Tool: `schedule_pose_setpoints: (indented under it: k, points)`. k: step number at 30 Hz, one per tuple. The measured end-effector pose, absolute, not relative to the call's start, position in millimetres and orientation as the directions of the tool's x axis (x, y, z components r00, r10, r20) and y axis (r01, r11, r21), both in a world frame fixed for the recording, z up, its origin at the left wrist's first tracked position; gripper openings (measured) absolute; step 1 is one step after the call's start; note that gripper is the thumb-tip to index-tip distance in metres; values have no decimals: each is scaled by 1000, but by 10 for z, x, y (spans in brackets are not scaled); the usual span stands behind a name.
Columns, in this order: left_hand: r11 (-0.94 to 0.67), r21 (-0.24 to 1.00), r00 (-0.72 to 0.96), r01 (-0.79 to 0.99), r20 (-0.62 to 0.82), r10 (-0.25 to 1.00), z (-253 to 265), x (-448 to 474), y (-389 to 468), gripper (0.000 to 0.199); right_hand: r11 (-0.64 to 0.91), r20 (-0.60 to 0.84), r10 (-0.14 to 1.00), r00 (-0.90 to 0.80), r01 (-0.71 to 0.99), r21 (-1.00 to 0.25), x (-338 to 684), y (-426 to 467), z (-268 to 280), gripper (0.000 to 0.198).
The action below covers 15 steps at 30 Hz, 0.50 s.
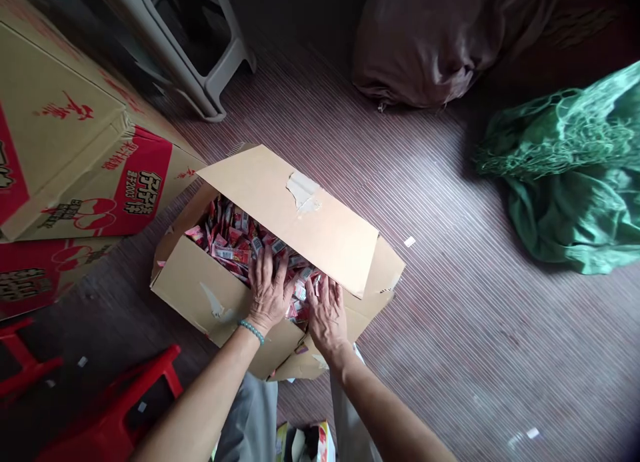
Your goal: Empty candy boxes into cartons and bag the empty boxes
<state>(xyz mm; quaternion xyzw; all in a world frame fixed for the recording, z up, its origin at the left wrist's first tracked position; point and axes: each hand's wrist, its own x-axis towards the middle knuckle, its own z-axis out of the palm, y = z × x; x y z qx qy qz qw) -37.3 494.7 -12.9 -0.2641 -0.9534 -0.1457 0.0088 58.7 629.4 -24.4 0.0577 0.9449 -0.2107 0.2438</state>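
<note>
On the floor in front of me stands an open cardboard box (pixel 190 285), its flaps folded outward and one wide flap (pixel 330 215) leaning over the far side. Small red wrapped packets (pixel 233 239) with white barcode labels fill it. My left hand (pixel 267 285), with a beaded bracelet on the wrist, lies on the packets with fingers spread. Beside it my right hand (pixel 327 312) rests on the packets near the right end, fingers stretched out, their tips partly under the wide flap's edge. Neither hand grips anything that I can see.
Printed cartons (pixel 95 195) are stacked on the left. A grey plastic stool (pixel 220 82) stands behind them, and red stools (pixel 115 409) at lower left. A dark brown sack (pixel 430 49) and a green net bag (pixel 575 182) lie to the right. Paper scraps dot the striped floor.
</note>
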Motion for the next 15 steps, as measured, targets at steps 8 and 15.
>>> schedule_pose_setpoints:
  k: [8,15]
  points:
    - [761,227,-777,608,-29,629,-347,-334,4959,56,891,-432,49,-900,235,-389,574,6293,-296,63]
    - [771,195,-788,606,15,616,-489,-354,5026,49,727,-166,51,-985,150,-670,1331,7017,-10,55]
